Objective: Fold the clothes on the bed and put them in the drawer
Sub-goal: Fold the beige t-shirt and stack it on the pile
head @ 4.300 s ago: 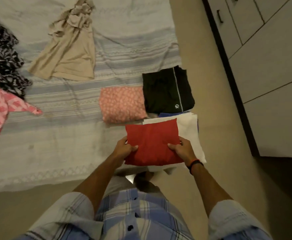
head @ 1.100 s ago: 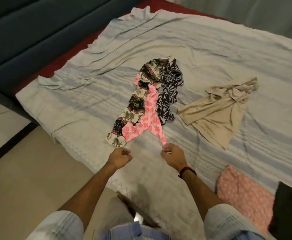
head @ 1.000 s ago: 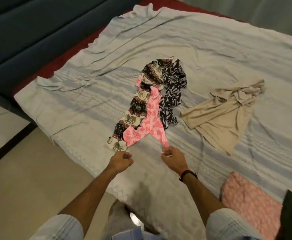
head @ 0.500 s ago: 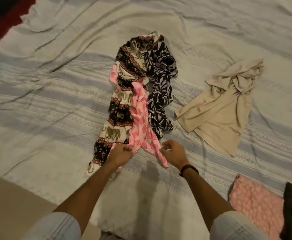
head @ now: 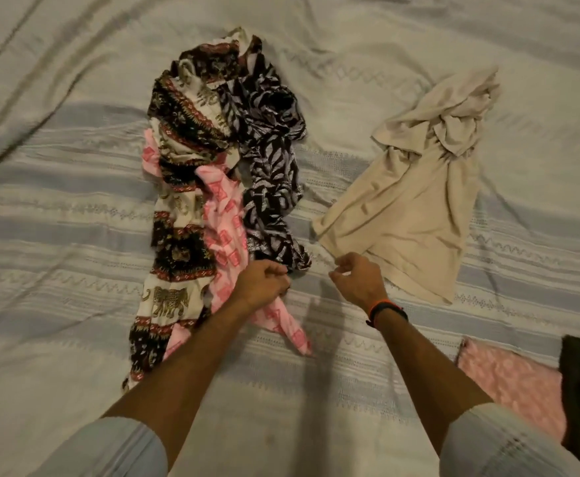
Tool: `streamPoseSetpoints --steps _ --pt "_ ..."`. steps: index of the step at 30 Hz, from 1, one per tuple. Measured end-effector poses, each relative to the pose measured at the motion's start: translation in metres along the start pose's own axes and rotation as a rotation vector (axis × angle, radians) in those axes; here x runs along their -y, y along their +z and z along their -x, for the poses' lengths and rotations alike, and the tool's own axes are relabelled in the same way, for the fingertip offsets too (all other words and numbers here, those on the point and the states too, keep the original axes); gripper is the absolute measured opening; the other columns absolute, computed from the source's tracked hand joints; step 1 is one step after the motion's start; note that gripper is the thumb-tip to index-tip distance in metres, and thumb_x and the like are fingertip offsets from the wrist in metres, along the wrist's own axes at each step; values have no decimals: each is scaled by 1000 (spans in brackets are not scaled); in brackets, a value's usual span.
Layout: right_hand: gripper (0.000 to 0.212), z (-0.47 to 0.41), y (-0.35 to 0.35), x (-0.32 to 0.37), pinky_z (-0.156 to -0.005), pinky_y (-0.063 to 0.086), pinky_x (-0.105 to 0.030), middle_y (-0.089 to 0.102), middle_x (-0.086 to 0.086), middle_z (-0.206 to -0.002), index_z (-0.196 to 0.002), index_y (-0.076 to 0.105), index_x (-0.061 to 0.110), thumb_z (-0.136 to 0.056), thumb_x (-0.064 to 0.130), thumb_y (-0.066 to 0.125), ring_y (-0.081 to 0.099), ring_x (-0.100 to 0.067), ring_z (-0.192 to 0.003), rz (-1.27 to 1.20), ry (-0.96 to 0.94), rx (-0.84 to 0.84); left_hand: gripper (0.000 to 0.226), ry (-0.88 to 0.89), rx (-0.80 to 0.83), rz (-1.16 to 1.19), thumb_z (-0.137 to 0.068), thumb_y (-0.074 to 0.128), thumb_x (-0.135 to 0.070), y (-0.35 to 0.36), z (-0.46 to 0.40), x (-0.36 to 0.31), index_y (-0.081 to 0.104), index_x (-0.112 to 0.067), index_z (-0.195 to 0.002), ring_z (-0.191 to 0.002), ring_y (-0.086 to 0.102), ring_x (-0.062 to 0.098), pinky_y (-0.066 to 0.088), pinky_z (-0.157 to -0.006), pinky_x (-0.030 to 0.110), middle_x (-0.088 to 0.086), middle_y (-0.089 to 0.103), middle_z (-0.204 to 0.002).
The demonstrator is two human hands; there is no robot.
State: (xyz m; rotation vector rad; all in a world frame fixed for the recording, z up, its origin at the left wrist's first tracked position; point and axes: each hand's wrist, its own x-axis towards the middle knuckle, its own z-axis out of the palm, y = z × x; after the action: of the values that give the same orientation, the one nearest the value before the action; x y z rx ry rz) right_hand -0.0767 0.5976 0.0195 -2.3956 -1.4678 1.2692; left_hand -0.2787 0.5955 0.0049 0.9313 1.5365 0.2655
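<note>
L hand (head: 263,282) fingers curled, on pink garment (head: 225,232), grip unclear. R hand (head: 357,278) loosely curled, holding nothing, just beside beige garment (head: 409,204) on bed (head: 58,208).

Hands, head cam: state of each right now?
Left hand: fingers curled over the pink printed garment; an actual grip cannot be told.
Right hand: loosely curled, holding nothing.

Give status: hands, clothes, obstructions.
Left hand curled on the pink garment; right hand loosely curled, empty. Beige top unfolded beside it. Pink one tangled with two patterned garments.
</note>
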Motion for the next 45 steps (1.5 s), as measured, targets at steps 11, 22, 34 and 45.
streamPoseSetpoints --steps 11,22,34,45 --pt "32 -34 -36 -67 -78 40 -22 68 -3 -104 -116 63 8 -88 21 69 57 -15 -90 -150 50 -63 55 289 -248 -643 -79 70 -25 83 -102 -84 51 -14 -129 -122 49 28 44 -103 40 11 47 -135" --pt "36 -29 -46 -53 -60 43 -7 69 2 -101 -105 65 14 -88 46 68 61 -2 -81 -587 103 -367 11 457 23 -182 -82 65 -20 105 -49 -97 75 -21 -86 -66 59 6 46 -61 23 -8 69 -76" --pt "23 52 -79 -5 -60 46 -28 68 -1 -77 -77 68 10 -56 17 63 62 -20 -75 -847 117 -315 31 237 168 -35 -84 47 -34 66 70 -78 68 -17 -69 -67 57 15 45 -65 27 -1 64 -70" --pt "22 213 -59 -36 -64 52 -42 64 -7 -73 -74 65 7 -59 23 63 61 -16 -66 -500 -444 65 32 -72 -84 444 -76 73 -16 70 129 -94 70 -1 -105 -90 70 31 58 -84 47 16 73 -101"
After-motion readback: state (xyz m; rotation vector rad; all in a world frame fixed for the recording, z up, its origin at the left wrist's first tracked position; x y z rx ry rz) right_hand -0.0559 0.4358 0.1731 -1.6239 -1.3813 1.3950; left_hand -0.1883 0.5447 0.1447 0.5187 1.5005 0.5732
